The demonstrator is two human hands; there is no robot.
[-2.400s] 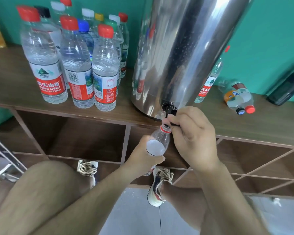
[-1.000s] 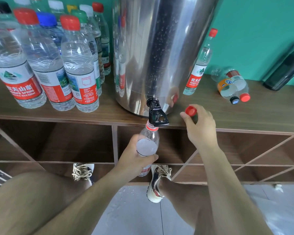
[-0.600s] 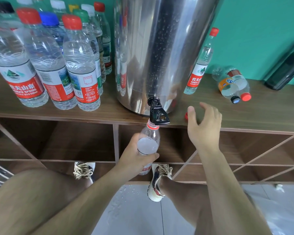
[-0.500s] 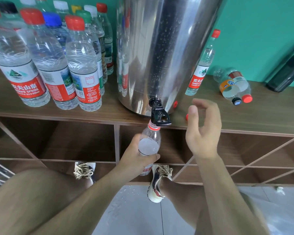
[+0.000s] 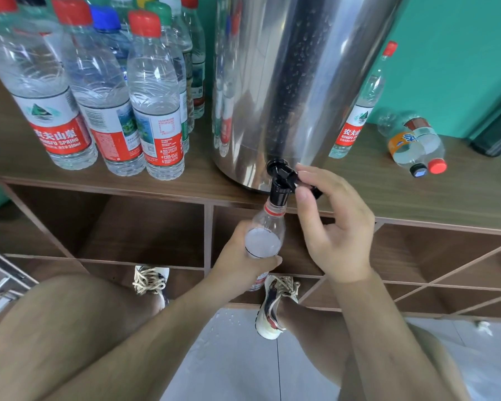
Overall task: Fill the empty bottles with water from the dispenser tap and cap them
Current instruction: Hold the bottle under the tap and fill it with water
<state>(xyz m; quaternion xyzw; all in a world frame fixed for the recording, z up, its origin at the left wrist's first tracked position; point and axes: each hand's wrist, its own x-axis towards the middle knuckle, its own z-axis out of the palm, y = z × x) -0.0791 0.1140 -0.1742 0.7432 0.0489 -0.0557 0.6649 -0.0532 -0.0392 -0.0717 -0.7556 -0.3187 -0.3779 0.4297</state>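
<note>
thin bottle getting heavy under the tap

the left hand [image 5: 240,256] has fingers and thumb curled round the body of the plastic water bottle [image 5: 265,233]. the bottle hangs in front of the wooden shelf [image 5: 402,198], not resting on anything. its red-ringed neck rises straight above the grip into the spout of the black tap [image 5: 279,192]. up and to the right of that grip, the right hand [image 5: 333,227] pinches the tap lever [image 5: 287,173] between thumb and forefinger, with the other fingers loosely spread below.

a pale water surface shows just above the gripping fingers, so the bottle looks well filled and probably weighs a fair bit now. the walls are thin and clear, and a hard squeeze would likely dent them and push water out of the open neck. drops on the steel dispenser [image 5: 287,82] above the grip and on the floor tiles [image 5: 229,319] below it suggest the plastic may be wet and slippery. the labelled mid-body, where the hand already sits, seems the best hold: firm but not crushing, and kept upright until capped. no loose cap is visible.
</note>
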